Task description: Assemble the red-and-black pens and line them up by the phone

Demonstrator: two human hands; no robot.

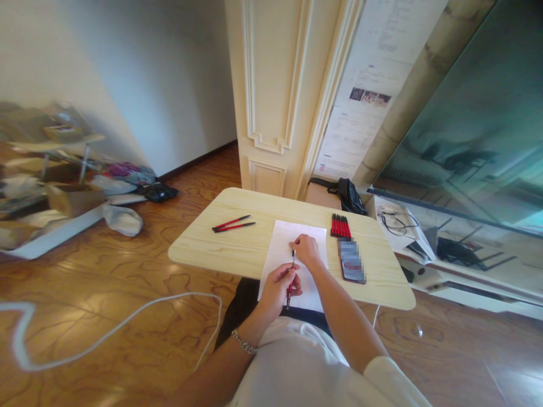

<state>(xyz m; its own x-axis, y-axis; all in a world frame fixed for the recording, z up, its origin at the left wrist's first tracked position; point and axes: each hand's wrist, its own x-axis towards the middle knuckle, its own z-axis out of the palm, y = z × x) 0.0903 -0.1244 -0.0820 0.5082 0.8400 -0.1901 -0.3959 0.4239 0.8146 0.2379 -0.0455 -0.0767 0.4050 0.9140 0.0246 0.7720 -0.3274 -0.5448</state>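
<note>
My left hand (281,284) is closed around a red and black pen (289,293), whose lower end sticks out below the fingers toward my body. From the top of that hand a thin piece rises to a small black pen part (293,254). My right hand (306,249) pinches at the upper end of this black part; its fingertips partly hide it. Both hands are above a white sheet of paper (271,257). Two red and black pens (233,223) lie to the left of the sheet. Several more pens (340,225) lie side by side on the right.
A phone (352,261) with a blurred-out screen lies right of the paper. The pale wooden table (199,243) has rounded corners. A white cable (127,322) runs over the floor at left. A black bag (350,196) sits behind the table, near a large dark screen (479,124).
</note>
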